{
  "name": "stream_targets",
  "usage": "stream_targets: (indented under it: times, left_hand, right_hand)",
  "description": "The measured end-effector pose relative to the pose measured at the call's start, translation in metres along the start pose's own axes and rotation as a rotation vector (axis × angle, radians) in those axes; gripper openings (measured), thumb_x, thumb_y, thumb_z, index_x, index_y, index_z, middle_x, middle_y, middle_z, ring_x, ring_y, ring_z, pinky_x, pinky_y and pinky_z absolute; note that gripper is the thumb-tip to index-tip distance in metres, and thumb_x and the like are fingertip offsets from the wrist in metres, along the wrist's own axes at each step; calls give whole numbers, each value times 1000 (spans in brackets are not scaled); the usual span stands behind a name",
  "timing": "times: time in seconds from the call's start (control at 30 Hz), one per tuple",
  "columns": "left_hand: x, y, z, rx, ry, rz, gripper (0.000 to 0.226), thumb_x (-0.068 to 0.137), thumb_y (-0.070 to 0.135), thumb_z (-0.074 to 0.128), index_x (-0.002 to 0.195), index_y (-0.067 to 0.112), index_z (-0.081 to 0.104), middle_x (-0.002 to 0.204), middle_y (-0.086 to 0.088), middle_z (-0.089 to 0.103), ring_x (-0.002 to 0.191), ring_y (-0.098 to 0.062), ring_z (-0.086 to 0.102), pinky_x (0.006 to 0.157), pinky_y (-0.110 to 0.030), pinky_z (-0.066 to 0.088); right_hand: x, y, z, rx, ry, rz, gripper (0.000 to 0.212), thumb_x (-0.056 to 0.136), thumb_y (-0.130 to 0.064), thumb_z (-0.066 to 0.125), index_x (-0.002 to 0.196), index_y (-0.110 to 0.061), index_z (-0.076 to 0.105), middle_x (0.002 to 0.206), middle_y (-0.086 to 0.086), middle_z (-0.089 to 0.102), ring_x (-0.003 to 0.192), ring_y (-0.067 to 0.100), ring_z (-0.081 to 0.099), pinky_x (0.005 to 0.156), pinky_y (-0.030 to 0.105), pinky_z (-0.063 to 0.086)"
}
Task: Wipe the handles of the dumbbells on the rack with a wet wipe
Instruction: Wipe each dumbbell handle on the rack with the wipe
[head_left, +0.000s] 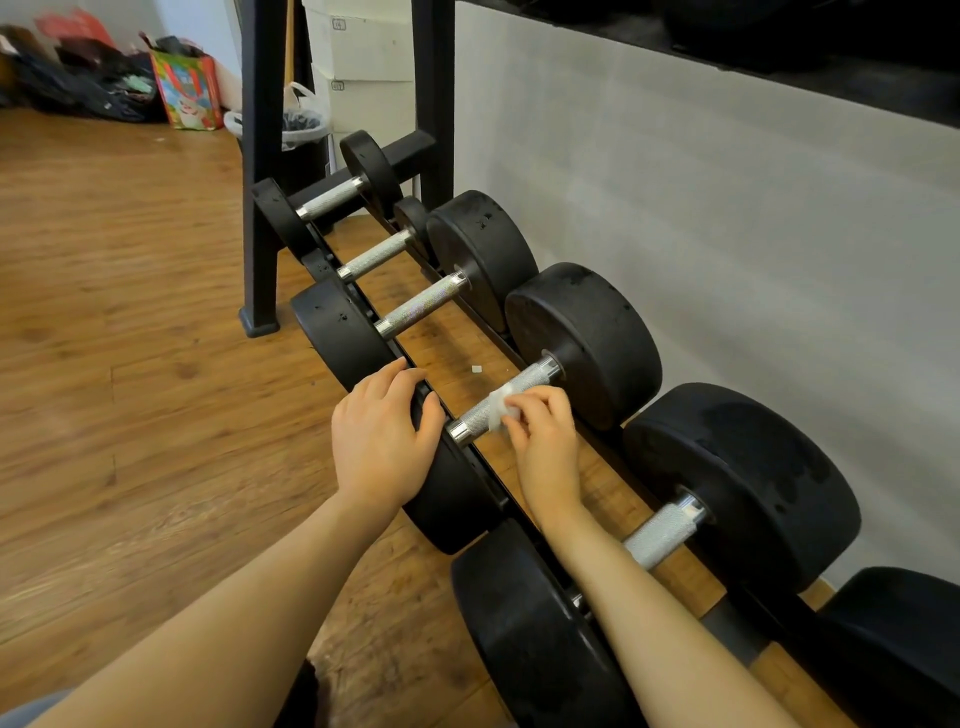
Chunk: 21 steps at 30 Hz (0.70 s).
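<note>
Head view looks down along a low rack that carries a row of black dumbbells, and everything else sits relative to that rack. Far left of it, across the wooden floor, a pile of bags lies against the wall. At the rack's far end stand black upright posts with a lined bin behind them. On the near side of the rack, the left hand rests on the near weight of one dumbbell, fingers slightly spread and curved over its rim, thumb over its inner edge. Just right of that, over the middle of the rack, the right hand pinches a small white wet wipe between thumb and fingertips and presses it onto the knurled handle of the same dumbbell, about midway along the bar. On the rack's far side, that dumbbell's other weight sits near the white wall panel. Further right along the rack, the next handle shows partly behind the right forearm.
</note>
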<state>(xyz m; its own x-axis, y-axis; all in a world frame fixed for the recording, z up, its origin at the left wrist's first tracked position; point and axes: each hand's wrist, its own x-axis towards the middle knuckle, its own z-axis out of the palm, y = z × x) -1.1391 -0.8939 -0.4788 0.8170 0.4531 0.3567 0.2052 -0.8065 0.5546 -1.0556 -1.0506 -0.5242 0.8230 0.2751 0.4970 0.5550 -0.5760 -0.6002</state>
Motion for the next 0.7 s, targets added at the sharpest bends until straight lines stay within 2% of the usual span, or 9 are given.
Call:
stream_targets:
  times: [0.07,0.2,0.33,0.4,0.47,0.53,0.6,0.7]
  left_hand:
    - [0,0,0,-1,4,4,51,92,43,37,127,17,64,139,-4,58,129,-24,51,104,-45,40]
    - [0,0,0,1,2,2,51,92,43,37,127,18,64,138,-4,58,129,-24,51,103,-45,40]
    - [0,0,-1,-1,4,10,52,92,44,35,127,18,64,138,-4,58,129,-24,51,104,-45,40]
    - [0,0,-1,1,3,8,52,92,43,36,128,18,63,139,-4,58,129,-23,51,104,-44,39]
    - [0,1,-2,-1,0,5,52,92,43,36,128,18,63,139,-4,57,129,-24,51,104,-45,39]
    - [0,1,-2,-7,-4,3,51,92,43,37,128,17,63,139,-4,57,129,-24,51,105,-45,39]
    - [0,1,-1,-6,-6,4,46,95,40,40,128,18,63,139,-4,57,129,-23,50,105,-45,39]
    - [0,-1,0,-2,-6,2,41,97,37,44,129,18,62,140,-4,57,130,-23,50,105,-45,39]
  right_hand:
    - [0,-1,0,-8,-4,-5,24,86,-2,67,107,-11,65,114,-2,50,104,12,52,86,27,53]
    - [-6,-2,3,-81,-88,-133,24,85,-2,67,107,-11,64,114,3,53,106,19,54,88,31,52]
    - [0,2,1,-38,18,1,23,89,-6,64,110,-14,64,115,-4,49,104,10,52,87,29,53]
    - [-1,5,0,-60,36,-23,21,91,-9,62,109,-20,63,115,-8,52,103,6,53,86,31,54]
    - [-3,3,1,-24,-35,-101,20,93,-13,60,108,-27,60,112,-7,55,104,6,54,85,36,54]
    - [-6,1,3,-121,-73,-227,25,90,-10,63,113,-20,61,113,-1,57,104,15,55,80,39,55]
    - [-6,7,6,-153,-97,-265,27,90,-12,62,117,-13,62,115,3,57,104,20,55,79,39,55]
    - [-4,6,6,-137,-91,-239,29,94,-23,53,119,-14,63,118,4,58,106,17,55,89,35,52]
